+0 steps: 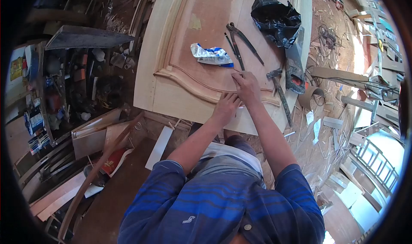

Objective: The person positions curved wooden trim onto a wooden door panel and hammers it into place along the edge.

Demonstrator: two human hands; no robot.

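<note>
A carved wooden door panel [214, 12] with a curved raised moulding [189, 83] lies in front of me. My left hand [227, 106] rests on the moulding near the panel's near edge, its fingers laid over the wood. Just beyond it, my right hand [248, 87] is closed, thumb and fingers pinched low over the panel; what they hold is too small to make out. A crumpled blue-and-white packet [212, 56] lies ahead of my hands. Dark long-handled pincers [244, 40] rest open beside it. A hammer [280, 91] lies right of my right hand.
A handsaw [295, 68] lies along the panel's right side, below a crumpled black plastic bag [277, 21]. Wood shavings and scraps litter the floor to the right. Boards and a cluttered dark shelf [86, 81] stand at left. A ladder [377, 162] is at far right.
</note>
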